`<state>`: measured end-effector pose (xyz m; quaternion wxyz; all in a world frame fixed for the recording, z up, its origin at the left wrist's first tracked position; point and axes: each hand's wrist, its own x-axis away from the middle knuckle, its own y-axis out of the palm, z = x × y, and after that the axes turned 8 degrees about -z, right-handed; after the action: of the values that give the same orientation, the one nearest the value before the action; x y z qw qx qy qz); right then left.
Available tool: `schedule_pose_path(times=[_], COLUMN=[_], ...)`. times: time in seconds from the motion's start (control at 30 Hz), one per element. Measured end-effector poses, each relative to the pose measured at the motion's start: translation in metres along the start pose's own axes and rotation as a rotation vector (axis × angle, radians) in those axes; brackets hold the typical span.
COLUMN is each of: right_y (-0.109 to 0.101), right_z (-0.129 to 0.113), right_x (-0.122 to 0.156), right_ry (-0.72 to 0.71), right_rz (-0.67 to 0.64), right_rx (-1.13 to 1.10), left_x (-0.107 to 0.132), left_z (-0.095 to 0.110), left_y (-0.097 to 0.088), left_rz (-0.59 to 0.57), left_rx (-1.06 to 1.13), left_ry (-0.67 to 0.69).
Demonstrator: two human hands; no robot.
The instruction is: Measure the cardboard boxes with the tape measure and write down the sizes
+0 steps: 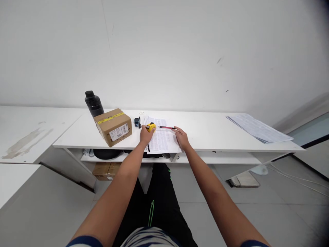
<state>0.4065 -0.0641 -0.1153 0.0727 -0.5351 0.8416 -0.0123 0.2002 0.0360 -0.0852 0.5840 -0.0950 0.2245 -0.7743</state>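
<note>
My left hand point(146, 134) is closed around a yellow and black tape measure point(151, 127), above the left side of some printed paper sheets point(161, 139). In my right hand point(181, 137), the fingertips pinch one end of a red and black pen point(166, 127), which points left toward the tape measure. The sheets lie on the white table point(203, 133), reaching its front edge. A small dark watch-like item point(137, 121) rests just left of the sheets. Beside it stands a taped cardboard box point(114, 127) with a white label.
A black bottle point(94, 104) stands behind the box. More printed sheets point(257, 127) lie at the table's right end. Under the tabletop, a shelf point(216, 157) holds dark items, and another cardboard box point(105, 170) sits below. The wall point(164, 55) rises behind the table.
</note>
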Motion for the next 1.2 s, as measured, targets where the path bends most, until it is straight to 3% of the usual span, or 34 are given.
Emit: schedule_pose_path(times=[0.27, 1.2], right_y=[0.005, 0.012], right_z=[-0.017, -0.023], right_x=[0.007, 0.015], right_ry=[0.050, 0.033], right_rz=[-0.041, -0.011], right_rx=[-0.061, -0.016], left_x=[0.003, 0.001], left_z=[0.004, -0.004], left_y=[-0.002, -0.002], left_rz=[-0.060, -0.081], left_rx=[-0.087, 0.007], left_ry=[0.035, 0.064])
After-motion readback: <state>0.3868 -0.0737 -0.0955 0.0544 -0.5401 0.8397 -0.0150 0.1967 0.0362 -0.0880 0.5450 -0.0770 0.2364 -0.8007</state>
